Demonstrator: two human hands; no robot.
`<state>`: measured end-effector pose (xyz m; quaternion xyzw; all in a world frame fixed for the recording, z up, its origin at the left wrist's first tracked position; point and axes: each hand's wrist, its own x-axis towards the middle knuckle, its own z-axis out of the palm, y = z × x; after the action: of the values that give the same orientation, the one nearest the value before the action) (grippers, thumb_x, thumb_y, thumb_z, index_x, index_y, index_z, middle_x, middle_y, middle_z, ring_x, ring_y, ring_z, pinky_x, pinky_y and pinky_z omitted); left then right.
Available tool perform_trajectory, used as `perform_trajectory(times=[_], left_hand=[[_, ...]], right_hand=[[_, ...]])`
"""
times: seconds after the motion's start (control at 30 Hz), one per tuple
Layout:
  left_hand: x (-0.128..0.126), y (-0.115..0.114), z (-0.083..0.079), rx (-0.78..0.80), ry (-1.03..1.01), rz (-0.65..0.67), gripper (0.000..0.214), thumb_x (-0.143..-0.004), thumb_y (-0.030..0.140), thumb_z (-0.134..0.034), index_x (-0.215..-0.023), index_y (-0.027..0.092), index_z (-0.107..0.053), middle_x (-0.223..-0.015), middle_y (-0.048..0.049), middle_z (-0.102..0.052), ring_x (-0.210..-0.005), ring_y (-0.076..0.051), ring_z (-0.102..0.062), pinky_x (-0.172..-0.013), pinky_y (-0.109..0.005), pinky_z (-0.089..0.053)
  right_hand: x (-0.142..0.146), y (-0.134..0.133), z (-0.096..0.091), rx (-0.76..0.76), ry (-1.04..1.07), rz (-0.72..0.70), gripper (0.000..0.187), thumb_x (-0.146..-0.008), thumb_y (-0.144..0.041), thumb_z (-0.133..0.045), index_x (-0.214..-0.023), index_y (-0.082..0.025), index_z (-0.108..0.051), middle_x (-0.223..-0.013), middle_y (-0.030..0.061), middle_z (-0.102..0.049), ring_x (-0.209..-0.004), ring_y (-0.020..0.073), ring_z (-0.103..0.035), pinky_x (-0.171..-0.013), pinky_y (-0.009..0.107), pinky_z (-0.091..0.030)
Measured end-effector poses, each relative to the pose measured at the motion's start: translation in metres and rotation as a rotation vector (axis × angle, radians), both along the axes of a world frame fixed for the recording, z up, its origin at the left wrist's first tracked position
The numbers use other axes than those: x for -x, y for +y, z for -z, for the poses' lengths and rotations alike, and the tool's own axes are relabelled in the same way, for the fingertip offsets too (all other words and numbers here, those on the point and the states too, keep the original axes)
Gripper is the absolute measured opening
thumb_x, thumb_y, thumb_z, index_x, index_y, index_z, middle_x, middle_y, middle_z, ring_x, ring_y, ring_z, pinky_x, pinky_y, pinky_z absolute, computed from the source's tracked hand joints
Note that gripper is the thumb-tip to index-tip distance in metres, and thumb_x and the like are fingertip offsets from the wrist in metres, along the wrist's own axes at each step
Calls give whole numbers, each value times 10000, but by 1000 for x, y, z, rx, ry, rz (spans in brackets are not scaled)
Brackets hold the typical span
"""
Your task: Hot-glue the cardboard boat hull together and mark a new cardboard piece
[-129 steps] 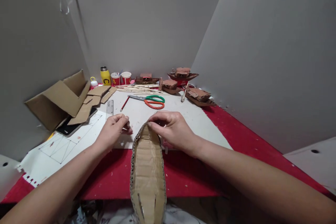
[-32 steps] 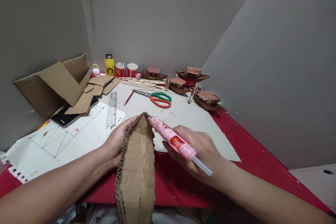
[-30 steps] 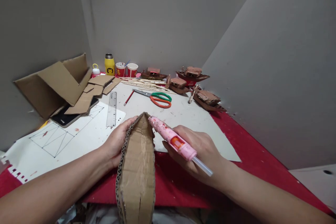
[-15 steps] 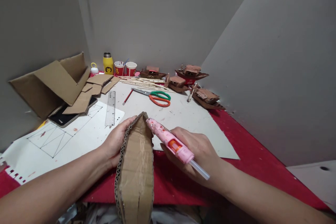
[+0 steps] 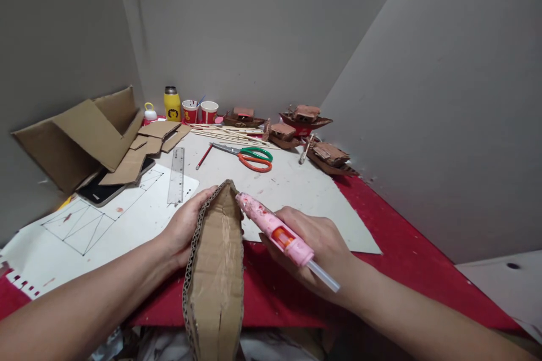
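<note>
A boat-shaped hull of corrugated cardboard (image 5: 218,271) stands on edge in front of me, its pointed tip away from me. My left hand (image 5: 186,228) grips its left side near the tip, fingers wrapped round the wall. My right hand (image 5: 315,248) is closed round a pink glue gun (image 5: 275,228) with a clear glue stick at its rear. The gun's nozzle rests at the hull's tip on the right side.
A red table (image 5: 402,248) carries a grey board (image 5: 296,192), a drawn paper sheet (image 5: 97,225), a clear ruler (image 5: 176,175), scissors (image 5: 249,158), a red pencil (image 5: 202,156), wooden sticks, cardboard scraps (image 5: 80,141), a phone, cups, a yellow bottle (image 5: 171,106) and several brown model boats (image 5: 326,155).
About four seconds ago both hands pinched the hull's tip with no tool. My right hand has since taken up the glue gun. Over the last second only the view has shifted slightly.
</note>
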<state>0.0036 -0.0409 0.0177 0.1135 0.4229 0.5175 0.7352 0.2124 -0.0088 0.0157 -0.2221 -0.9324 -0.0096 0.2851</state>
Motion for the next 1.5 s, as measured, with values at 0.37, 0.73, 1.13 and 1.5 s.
perform_trajectory(times=[0.37,0.73,1.13,1.5], left_hand=[[1,0,5,-27,14,19,259,-861,329,-571,-741,139,-700,-612,-54,-693,-504,-171,-634,-547,-278,-541],[0,-1,5,-13,52,2,277,-875,344,-552,-754,136,-689,-640,-62,-706,-526,-179,-643,-541,-278,-519],[-1,-1,5,-82,49,-9,225,-872,305,-559,-780,149,-692,-660,-46,-716,-548,-172,-654,-562,-266,-523],[7,-1,-4,-70,69,-77,197,-818,338,-603,-816,159,-685,-626,-46,-702,-513,-196,-655,-515,-308,-545]], right_hand=[[-1,-4,4,67,-49,-43,27,-846,-174,-488,-831,-193,-498,-687,8,-573,-549,128,-489,-511,251,-349],[-5,-8,12,61,-105,-36,33,-855,-202,-482,-852,-179,-506,-682,7,-559,-543,142,-505,-517,275,-318],[-4,-10,13,99,-116,-54,61,-856,-211,-458,-833,-181,-506,-677,8,-562,-533,138,-493,-509,280,-308],[-37,16,9,-14,-233,243,114,-872,-233,-462,-901,-175,-555,-756,46,-643,-570,166,-565,-518,275,-304]])
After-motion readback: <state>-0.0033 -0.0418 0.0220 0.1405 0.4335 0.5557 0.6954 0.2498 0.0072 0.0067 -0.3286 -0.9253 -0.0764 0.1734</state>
